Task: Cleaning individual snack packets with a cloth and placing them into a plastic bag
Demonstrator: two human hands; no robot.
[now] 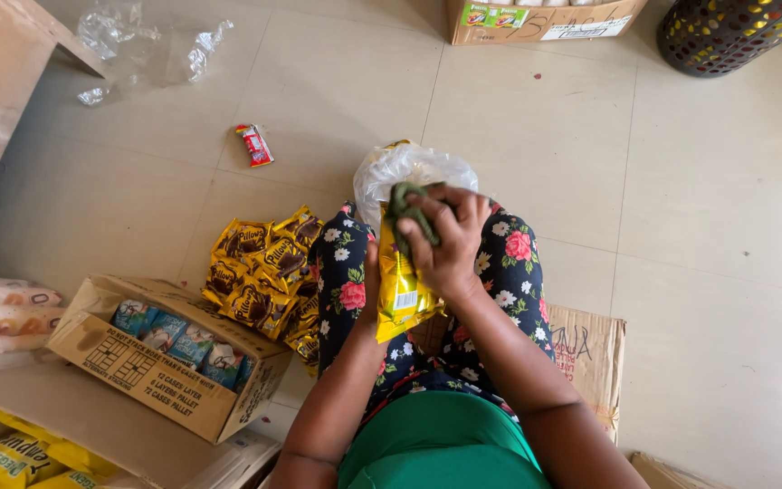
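**Seated Worker Wiping a Snack Packet: Hands and Surroundings**

The person sits on the tiled floor with legs in floral-print fabric stretched forward. The left hand [370, 282] is mostly hidden behind a shiny yellow foil snack packet [399, 288], which stands upright over the lap; only the wrist and the edge of the palm show, so how far its fingers are curled cannot be told, though the packet rests against it. The right hand [446, 237] is closed, fingers bent, around a crumpled dark green cloth [408, 213], pressing it onto the upper part of the packet.

Just beyond the hands, between the knees, sits a bulging translucent white plastic bag [409, 169]. To the left of the legs lies a loose pile of yellow-and-brown foil snack packets [260, 272], touching the near thigh. Further left and nearer stands an open brown cardboard box [160, 380] holding a row of blue-and-white packets [178, 337]. Yellow bags [6, 460] lie at the near left corner. A single small red wrapper [254, 144] lies alone on the tiles, well apart from the pile. A flattened sheet of brown cardboard [590, 349] lies under the right leg. At the far edge stand another cardboard carton [540, 23] and a dark perforated basket [735, 32].
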